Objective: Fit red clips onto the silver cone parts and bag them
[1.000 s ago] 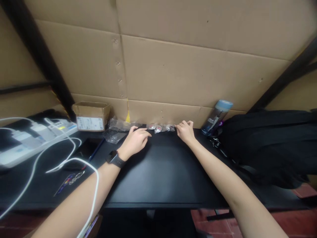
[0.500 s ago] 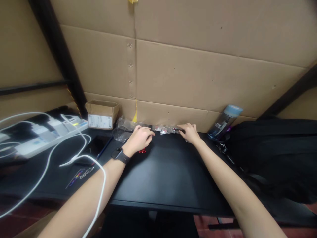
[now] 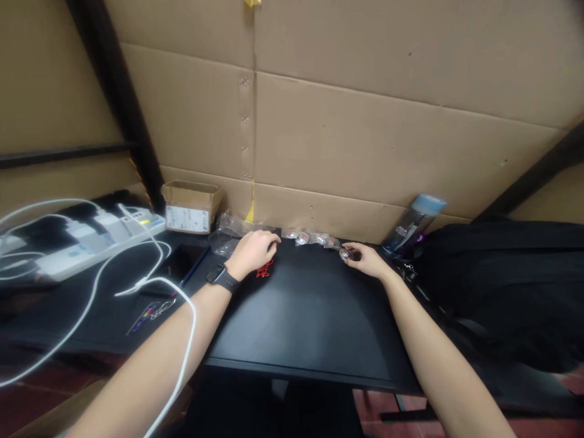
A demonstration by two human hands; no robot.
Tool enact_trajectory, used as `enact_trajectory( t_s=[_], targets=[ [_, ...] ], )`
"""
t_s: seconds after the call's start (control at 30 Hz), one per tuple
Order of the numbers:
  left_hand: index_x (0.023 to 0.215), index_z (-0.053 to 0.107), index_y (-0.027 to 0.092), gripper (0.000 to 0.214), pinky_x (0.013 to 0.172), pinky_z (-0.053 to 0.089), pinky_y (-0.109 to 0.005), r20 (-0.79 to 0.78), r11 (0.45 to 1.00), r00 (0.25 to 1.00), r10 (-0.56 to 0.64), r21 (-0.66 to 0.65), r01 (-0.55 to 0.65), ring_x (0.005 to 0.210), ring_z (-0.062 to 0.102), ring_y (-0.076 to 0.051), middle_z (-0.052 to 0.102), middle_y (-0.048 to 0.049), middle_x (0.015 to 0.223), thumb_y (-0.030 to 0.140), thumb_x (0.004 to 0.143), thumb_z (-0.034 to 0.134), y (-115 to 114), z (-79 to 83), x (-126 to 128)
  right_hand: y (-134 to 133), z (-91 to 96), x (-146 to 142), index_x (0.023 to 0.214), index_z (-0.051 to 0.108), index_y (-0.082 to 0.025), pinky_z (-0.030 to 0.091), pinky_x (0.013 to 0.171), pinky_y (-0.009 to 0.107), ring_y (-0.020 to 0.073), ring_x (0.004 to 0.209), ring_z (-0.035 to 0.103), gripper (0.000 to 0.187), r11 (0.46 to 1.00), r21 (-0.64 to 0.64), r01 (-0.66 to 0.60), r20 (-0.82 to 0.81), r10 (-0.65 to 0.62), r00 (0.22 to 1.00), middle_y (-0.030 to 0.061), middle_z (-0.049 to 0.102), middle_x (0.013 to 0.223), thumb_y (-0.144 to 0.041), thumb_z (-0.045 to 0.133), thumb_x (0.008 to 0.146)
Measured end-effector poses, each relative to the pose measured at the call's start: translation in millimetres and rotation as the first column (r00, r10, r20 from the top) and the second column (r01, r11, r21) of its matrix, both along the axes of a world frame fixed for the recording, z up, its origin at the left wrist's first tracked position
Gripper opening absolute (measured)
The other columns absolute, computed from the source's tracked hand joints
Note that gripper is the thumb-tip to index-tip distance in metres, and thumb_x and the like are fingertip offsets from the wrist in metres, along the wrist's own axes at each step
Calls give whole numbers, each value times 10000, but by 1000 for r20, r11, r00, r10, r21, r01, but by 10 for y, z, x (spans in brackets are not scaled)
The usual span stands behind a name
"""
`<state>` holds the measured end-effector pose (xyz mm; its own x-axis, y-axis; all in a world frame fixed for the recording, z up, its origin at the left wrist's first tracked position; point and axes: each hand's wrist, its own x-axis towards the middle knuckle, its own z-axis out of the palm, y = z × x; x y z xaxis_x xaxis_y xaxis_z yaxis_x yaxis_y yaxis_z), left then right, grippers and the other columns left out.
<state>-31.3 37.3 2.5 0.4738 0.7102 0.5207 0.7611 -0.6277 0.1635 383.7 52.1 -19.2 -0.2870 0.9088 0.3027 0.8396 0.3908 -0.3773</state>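
My left hand [image 3: 254, 250], with a dark watch [image 3: 222, 277] on its wrist, is near the back of the black table [image 3: 296, 328]. Its fingers are loosely bent and apart, and no held thing shows in them. Just below it is a red knotted cord [image 3: 264, 269], partly covered by the hand. Crumpled clear plastic bags [image 3: 223, 237] lie to its left. My right hand [image 3: 366, 260] pinches a small shiny round piece in clear wrap [image 3: 345, 254]. Left of that, several small wrapped pieces [image 3: 302, 238] form a row along the cardboard wall.
A small cardboard box [image 3: 187, 220] and a white power strip [image 3: 59, 261] with plugs stand at left. A white cable [image 3: 189, 340] crosses above my left forearm. A bottle with a blue lid [image 3: 413, 225] leans near a black bag [image 3: 511, 286] at right.
My right hand has moved right and toward me from the row, now with a wrapped round piece. My left hand has shifted slightly back, and more of the red cord shows.
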Motion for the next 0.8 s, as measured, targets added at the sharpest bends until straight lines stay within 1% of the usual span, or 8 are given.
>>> enact_trajectory(
  t_s=[0.07, 0.13, 0.23, 0.37, 0.47, 0.63, 0.73, 0.8],
  targets=[
    [1123, 757, 229, 292, 935, 550, -362, -35, 999, 999, 15, -34, -16, 1009, 728, -242, 777, -66, 1095, 231, 953, 520, 9, -36, -6, 3, -33, 14, 1282, 694, -213, 591, 945, 404, 264, 999, 760, 516, 1000, 14, 1, -18, -1, 1000, 99, 774, 1176, -245, 763, 772],
    [1136, 753, 229, 290, 946, 551, -361, -71, 998, 997, -8, -61, 4, 1024, 721, -241, 763, -70, 1126, 240, 955, 526, 2, -70, 11, 8, -53, 32, 1282, 688, -210, 586, 947, 410, 268, 1000, 758, 502, 1000, 24, 0, -33, 1, 999, 106, 769, 1182, -265, 750, 787],
    [1173, 741, 228, 297, 999, 523, -411, -106, 999, 994, -2, -51, -3, 1124, 678, -268, 722, -95, 1221, 253, 960, 534, -25, -112, 56, 4, -70, 47, 1263, 691, -209, 591, 908, 406, 266, 969, 759, 458, 999, 33, 3, -61, -1, 998, 97, 781, 1130, -299, 724, 815],
    [1252, 711, 229, 341, 1053, 443, -554, -114, 984, 978, 172, 63, -166, 1359, 500, -372, 598, -154, 1433, 298, 957, 557, -35, -160, 60, -21, -75, 33, 1220, 709, -211, 593, 881, 396, 255, 927, 755, 411, 999, 44, -2, -69, 5, 998, 87, 789, 1083, -306, 719, 821],
    [1298, 684, 238, 377, 1054, 406, -613, -140, 966, 957, 255, 75, -246, 1423, 417, -412, 526, -171, 1527, 334, 954, 563, 5, -203, 14, -33, -72, 18, 1213, 715, -220, 592, 898, 397, 254, 941, 753, 406, 998, 62, -4, -57, 8, 998, 84, 786, 1097, -277, 727, 812],
    [1358, 636, 235, 425, 1079, 349, -676, -177, 966, 951, 254, -2, -259, 1442, 386, -441, 507, -162, 1566, 358, 963, 540, 73, -262, -27, -35, -77, 11, 1225, 714, -229, 581, 946, 416, 266, 1006, 748, 419, 997, 79, -9, -48, 13, 999, 86, 778, 1149, -246, 733, 807],
    [1405, 595, 258, 448, 1093, 327, -681, -150, 968, 957, 249, 0, -252, 1440, 387, -426, 542, -136, 1545, 352, 976, 510, 83, -255, -22, -33, -85, 14, 1226, 716, -235, 576, 959, 423, 269, 1024, 745, 418, 997, 79, -10, -47, 14, 999, 86, 775, 1164, -245, 736, 809],
    [1422, 581, 254, 458, 1103, 313, -681, -126, 967, 959, 253, 16, -253, 1437, 391, -415, 559, -136, 1530, 350, 982, 495, 89, -239, -29, -31, -90, 17, 1228, 717, -233, 575, 962, 423, 269, 1022, 745, 414, 997, 78, -9, -44, 13, 999, 86, 775, 1165, -247, 735, 814]
  ],
)
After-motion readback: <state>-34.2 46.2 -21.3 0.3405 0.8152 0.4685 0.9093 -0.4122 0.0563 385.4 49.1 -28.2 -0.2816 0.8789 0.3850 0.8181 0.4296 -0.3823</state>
